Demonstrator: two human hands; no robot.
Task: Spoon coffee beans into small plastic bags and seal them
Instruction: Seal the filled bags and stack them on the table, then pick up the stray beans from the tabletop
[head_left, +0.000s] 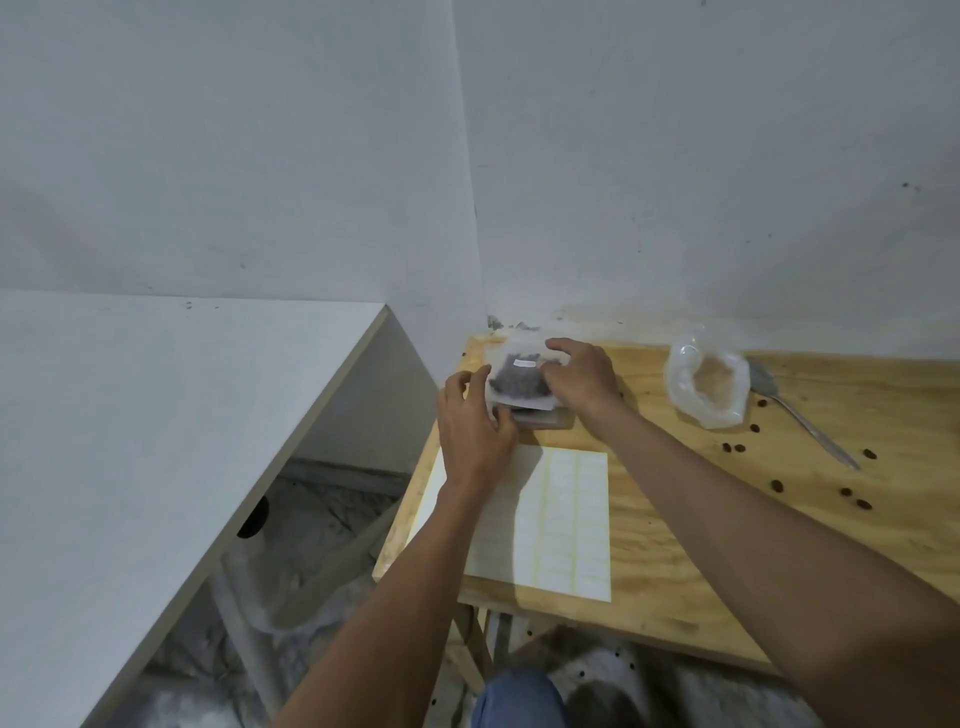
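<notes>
A small clear plastic bag of dark coffee beans (517, 383), with a white label on it, lies on top of a stack of similar filled bags (535, 418) at the back left corner of the wooden table (675, 519). My left hand (470, 426) grips the bag's left edge. My right hand (582, 382) presses on its right side. A large clear bag (709, 384), open at the top and nearly empty, stands to the right. A metal spoon (802, 418) lies beside it. Several loose beans (732, 447) are scattered on the table.
A white sheet of sticker labels (561, 519) lies on the table in front of the stack. A white desk (130, 441) stands to the left, with crumpled plastic on the floor beneath it. White walls meet behind the table's corner.
</notes>
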